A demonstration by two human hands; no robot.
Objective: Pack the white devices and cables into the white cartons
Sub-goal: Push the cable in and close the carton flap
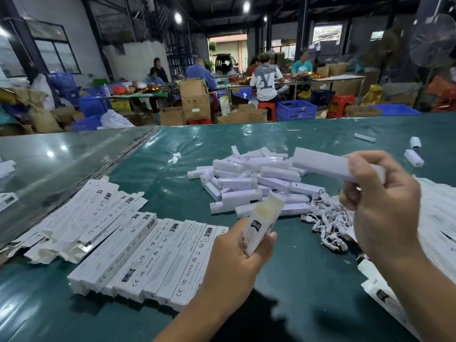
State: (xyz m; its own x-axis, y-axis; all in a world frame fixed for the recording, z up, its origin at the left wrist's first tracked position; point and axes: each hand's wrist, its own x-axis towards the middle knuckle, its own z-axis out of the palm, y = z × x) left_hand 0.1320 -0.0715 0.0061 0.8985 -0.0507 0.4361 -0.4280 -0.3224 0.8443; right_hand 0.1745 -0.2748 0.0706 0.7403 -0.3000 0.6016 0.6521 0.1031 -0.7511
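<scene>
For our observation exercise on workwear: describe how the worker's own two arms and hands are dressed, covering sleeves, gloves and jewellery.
Both the left hand and the right hand are bare, with no gloves. No ring, watch or bracelet shows. Both forearms are uncovered as far as the picture's lower edge, so no sleeve is visible.

Two hands (237, 253), four seated workers (265, 80), two red stools (341, 101).

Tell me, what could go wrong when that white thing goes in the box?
1. The left hand holds the carton tilted in mid-air, and the right hand holds the device apart from it; a poor line-up could crush the carton's open mouth.
2. No cable is in either hand. The cables lie tangled, so pulling one may drag others along.
3. The device pile is loose; a bump could scatter it.
</scene>
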